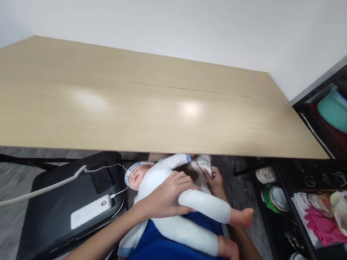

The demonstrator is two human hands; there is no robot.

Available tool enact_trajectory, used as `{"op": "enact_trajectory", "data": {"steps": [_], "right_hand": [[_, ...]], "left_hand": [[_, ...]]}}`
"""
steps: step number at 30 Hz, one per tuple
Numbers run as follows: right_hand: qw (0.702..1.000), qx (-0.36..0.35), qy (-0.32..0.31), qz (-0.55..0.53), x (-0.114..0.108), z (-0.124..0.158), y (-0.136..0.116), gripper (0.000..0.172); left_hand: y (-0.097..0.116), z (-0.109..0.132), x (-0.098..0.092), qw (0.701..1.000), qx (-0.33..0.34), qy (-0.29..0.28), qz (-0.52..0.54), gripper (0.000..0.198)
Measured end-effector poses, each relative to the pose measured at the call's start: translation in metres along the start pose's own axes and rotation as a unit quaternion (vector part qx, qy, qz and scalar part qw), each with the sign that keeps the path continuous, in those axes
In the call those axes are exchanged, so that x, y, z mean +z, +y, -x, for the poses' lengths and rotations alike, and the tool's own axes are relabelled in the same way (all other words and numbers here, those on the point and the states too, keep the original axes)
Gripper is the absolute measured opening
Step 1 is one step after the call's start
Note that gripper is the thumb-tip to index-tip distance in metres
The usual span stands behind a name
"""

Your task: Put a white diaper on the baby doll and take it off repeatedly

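"Around the baby doll point(158, 175)?"
"White power bank point(90, 212) left, tabletop point(150, 115) edge in the way beyond."
"Grip?"
"I see left hand point(170, 194) over doll, clasping thigh point(202, 200); right hand point(216, 182) touching white cloth point(201, 161), pinch unclear."

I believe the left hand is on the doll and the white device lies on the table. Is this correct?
Not the table: the head view shows the white device on the black seat. The left hand is on the doll.
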State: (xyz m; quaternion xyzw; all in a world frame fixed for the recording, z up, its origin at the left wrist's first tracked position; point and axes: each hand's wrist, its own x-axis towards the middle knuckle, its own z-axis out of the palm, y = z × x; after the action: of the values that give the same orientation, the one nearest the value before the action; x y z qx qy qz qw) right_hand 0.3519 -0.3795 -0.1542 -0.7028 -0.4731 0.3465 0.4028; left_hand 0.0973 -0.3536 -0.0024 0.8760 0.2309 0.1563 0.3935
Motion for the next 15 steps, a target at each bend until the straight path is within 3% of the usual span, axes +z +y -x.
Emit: {"op": "enact_trajectory", "data": {"steps": [5, 11, 15], "right_hand": [[0.995, 0.041, 0.083, 0.024, 0.032, -0.049, 0.008, 0.054], [0.993, 0.007, 0.096, 0.063, 0.029, -0.046, 0.012, 0.054], [0.991, -0.017, 0.09, 0.094, 0.028, -0.048, 0.009, 0.057]], "left_hand": [[0.005, 0.001, -0.001, 1.0, -0.008, -0.01, -0.025, 0.047], [-0.002, -0.003, 0.009, 0.995, 0.004, -0.067, -0.076, 0.047], [-0.008, -0.009, 0.017, 0.994, 0.014, -0.071, -0.084, 0.052]]}}
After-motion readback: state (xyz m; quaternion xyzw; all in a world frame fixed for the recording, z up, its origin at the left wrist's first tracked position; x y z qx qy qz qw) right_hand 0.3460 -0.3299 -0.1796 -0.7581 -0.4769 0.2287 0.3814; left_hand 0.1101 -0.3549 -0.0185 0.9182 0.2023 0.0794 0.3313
